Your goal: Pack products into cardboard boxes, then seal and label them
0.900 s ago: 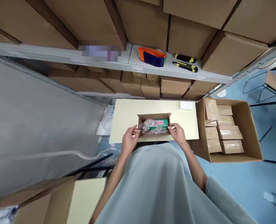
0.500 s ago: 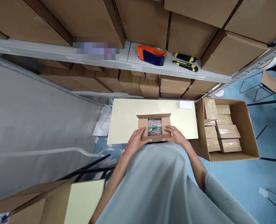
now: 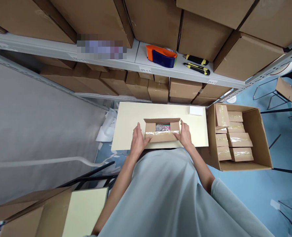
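A small cardboard box (image 3: 160,136) lies on the pale yellow table before me. Its near long flap, with clear tape along it, is folded partway over the opening, while the far flap stands up. Bubble wrap (image 3: 162,127) with a bit of green and pink shows in the gap. At the box's left end is my left hand (image 3: 137,141), fingers stretched forward, thumb at the near left corner. My right hand (image 3: 184,135) is at the right end, fingers extended along the side and thumb against the near flap. Neither hand is wrapped around the box.
On the table (image 3: 128,113) is a small white box (image 3: 196,110). A large carton (image 3: 258,138) of taped boxes stands at right. The shelf above holds an orange-and-blue tape dispenser (image 3: 161,56), two utility knives (image 3: 196,64) and cartons (image 3: 156,23).
The near flap has come up and over, covering part of the bubble wrap. Both hands have shifted to the box's ends, and their fingers now stretch forward.
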A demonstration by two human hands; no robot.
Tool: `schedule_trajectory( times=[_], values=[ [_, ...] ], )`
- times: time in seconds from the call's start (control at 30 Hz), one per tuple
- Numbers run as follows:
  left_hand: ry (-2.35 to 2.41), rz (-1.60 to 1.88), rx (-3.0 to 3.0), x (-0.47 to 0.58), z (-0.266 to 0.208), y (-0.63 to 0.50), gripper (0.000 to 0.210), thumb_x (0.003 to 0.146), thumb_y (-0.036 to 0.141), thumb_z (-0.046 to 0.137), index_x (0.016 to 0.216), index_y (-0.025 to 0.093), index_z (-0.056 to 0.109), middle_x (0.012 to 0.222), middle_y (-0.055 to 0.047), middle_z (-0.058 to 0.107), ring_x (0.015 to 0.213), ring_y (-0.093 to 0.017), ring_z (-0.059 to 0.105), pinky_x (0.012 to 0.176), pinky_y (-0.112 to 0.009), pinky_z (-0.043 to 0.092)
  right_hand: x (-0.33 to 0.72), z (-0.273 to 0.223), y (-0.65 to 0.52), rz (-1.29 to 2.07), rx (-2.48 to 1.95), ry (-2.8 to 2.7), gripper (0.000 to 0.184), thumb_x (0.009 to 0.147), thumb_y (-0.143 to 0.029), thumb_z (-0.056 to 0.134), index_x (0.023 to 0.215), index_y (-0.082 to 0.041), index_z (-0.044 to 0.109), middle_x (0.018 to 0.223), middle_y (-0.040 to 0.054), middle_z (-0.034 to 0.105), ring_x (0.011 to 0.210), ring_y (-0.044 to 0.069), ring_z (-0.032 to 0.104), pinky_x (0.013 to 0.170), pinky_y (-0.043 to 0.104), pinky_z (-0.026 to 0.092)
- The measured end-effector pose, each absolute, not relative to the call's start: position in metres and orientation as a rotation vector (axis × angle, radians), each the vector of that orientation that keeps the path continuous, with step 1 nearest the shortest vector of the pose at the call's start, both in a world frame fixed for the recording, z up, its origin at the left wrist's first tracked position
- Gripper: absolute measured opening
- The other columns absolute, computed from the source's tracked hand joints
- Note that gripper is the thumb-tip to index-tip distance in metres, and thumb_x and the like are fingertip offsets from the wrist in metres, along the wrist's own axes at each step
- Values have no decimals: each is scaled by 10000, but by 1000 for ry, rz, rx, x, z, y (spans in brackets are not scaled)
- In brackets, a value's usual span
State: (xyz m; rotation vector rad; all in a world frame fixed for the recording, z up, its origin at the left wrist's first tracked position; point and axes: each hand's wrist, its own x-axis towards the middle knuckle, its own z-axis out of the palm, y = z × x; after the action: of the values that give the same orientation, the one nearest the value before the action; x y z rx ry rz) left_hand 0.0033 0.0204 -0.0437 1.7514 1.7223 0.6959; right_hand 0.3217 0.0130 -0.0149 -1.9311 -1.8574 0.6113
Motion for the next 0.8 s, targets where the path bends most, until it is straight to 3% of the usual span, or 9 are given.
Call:
schedule_trajectory(
  times=[0.1, 0.2, 0.27, 0.4, 0.57, 0.67, 0.8],
  values=[
    [1665, 680, 1817, 3, -39, 30, 1320, 802, 279, 905, 1827, 240, 74, 1806, -252, 252, 1628, -452, 428, 1302, -614, 447, 326, -17, 17, 658, -1860, -1877, 1053, 994, -370, 797, 1816, -243, 150, 1541, 209, 552, 1433, 408, 554, 1215, 627, 528],
    [1636, 610, 1854, 2, -32, 35, 1311, 786, 231, 912, 1825, 276, 114, 1818, -234, 233, 1665, -460, 377, 1311, -611, 442, 333, -19, 16, 704, -1824, -1873, 1160, 979, -373, 811, 1830, -256, 32, 1586, 212, 533, 1473, 412, 543, 1229, 634, 518],
    [1628, 599, 1859, 2, -29, 34, 1282, 804, 231, 902, 1824, 290, 127, 1798, -220, 285, 1663, -444, 389, 1320, -600, 436, 337, -20, 13, 722, -1813, -1862, 1134, 988, -378, 798, 1830, -269, 47, 1605, 209, 530, 1491, 411, 539, 1234, 640, 514],
    [1622, 593, 1846, 3, -26, 26, 1226, 857, 248, 862, 1825, 299, 113, 1787, -209, 312, 1665, -422, 396, 1312, -584, 451, 342, -24, 6, 762, -1764, -1881, 960, 1014, -361, 764, 1806, -295, 225, 1588, 182, 562, 1482, 384, 565, 1253, 623, 506],
    [1621, 546, 1843, 4, -24, 22, 1122, 892, 242, 815, 1813, 285, 176, 1783, -213, 317, 1656, -413, 415, 1303, -572, 463, 342, -27, 5, 842, -1772, -1811, 1142, 1009, -385, 771, 1835, -308, -14, 1663, 200, 509, 1495, 383, 572, 1201, 607, 553],
    [1606, 580, 1868, 5, -22, 27, 1205, 868, 242, 831, 1820, 263, 92, 1821, -230, 245, 1679, -421, 370, 1318, -587, 442, 343, -24, 9, 889, -1755, -1823, 1124, 1009, -384, 768, 1835, -317, 9, 1695, 193, 487, 1494, 370, 585, 1201, 577, 557],
    [1573, 553, 1934, 9, -19, 34, 996, 856, 207, 821, 1736, 263, 356, 1818, -192, 299, 1645, -428, 417, 1333, -608, 423, 347, -16, 13, 922, -1756, -1837, 960, 1024, -360, 737, 1809, -312, 187, 1664, 178, 520, 1439, 345, 636, 1139, 530, 602]
  ],
)
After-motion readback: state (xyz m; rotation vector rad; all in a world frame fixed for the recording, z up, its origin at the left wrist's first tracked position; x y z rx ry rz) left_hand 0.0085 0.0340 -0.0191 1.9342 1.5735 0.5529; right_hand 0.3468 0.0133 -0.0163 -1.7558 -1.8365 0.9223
